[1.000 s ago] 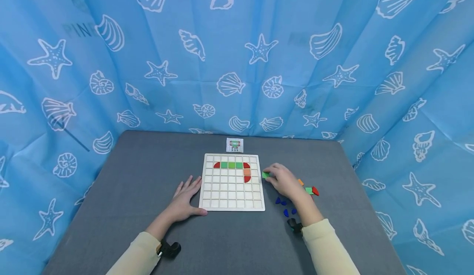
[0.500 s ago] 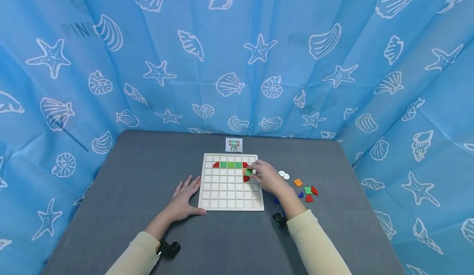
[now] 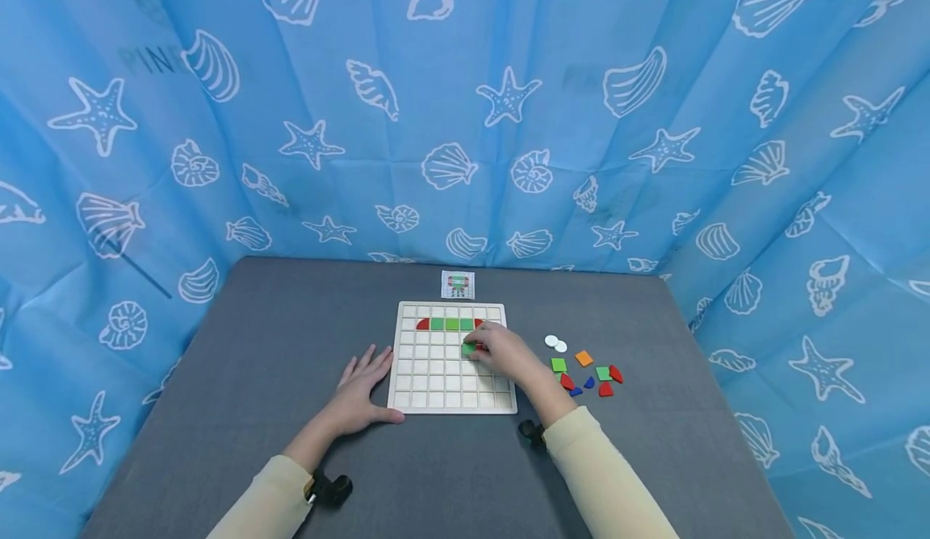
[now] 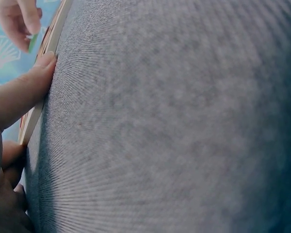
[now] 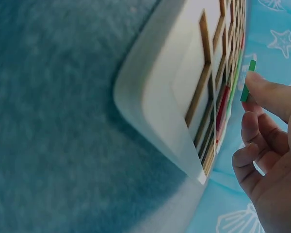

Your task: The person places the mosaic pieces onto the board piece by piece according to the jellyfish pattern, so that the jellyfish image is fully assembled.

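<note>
A white grid board (image 3: pixel 427 400) lies on the table. My left hand (image 3: pixel 361 394) rests beside its left edge with fingers spread, the thumb touching the lower left corner. Over the board, my right hand (image 3: pixel 508 355) pinches a green square tile (image 3: pixel 468 349) between thumb and fingertips. The right wrist view shows this tile (image 5: pixel 249 80) on edge, apart from the board's surface. In the board's second row sit a red quarter-round tile (image 3: pixel 423 324) and several green squares (image 3: pixel 452 324), with another red tile (image 3: pixel 479 323) at the right. My right hand hides the cells below that.
Right of the board lie loose tiles: white discs (image 3: pixel 551 340), an orange square (image 3: pixel 584 358), green squares (image 3: pixel 559 365), red pieces (image 3: pixel 606 390) and blue pieces (image 3: pixel 589 382). A small pattern card (image 3: pixel 458 285) lies behind the board. A blue shell-print curtain (image 3: pixel 450 200) surrounds the table.
My right hand has carried the green tile leftward from beside the board to over its middle. More loose tiles on the right have come into sight. My left hand has stayed in place.
</note>
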Demonstrator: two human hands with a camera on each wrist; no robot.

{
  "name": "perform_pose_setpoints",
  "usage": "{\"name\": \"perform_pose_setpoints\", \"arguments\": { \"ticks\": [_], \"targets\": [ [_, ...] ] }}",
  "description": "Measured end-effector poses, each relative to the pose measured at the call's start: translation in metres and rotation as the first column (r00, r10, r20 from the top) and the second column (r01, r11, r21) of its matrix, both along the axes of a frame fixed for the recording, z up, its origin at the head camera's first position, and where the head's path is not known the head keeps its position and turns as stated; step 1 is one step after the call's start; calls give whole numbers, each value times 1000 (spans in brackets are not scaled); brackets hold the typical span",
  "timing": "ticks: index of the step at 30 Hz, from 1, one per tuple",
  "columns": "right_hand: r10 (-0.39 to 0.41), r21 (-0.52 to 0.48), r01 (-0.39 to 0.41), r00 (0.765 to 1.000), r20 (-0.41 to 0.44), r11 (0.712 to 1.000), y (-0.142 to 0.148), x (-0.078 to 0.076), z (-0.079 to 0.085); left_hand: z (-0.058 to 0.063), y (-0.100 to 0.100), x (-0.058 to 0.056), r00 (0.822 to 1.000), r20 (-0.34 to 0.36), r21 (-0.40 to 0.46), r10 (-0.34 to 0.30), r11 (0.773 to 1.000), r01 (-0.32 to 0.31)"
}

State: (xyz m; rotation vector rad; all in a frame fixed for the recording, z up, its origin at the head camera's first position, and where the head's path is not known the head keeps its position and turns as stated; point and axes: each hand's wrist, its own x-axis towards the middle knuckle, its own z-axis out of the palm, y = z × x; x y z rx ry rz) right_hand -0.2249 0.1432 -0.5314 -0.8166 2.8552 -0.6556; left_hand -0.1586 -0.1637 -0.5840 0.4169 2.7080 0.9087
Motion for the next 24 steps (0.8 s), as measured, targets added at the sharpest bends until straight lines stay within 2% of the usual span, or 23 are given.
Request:
{"name": "perform_pose_setpoints", "arguments": {
  "ticks": [10,18,24],
  "targets": [
    [-27,48,25,999,32,999,-7,-1,-6,-2,0,0,1000,-3,-16,4,1000,-4],
    [-61,80,57,997,52,995,-8,-2,-2,-1,1,0,1000,-8,-15,5,1000,-6],
    [-64,50,61,996,56,997,-6,-2,0,-2,1,0,1000,-2,-17,4,1000,-4]
  ]
}}
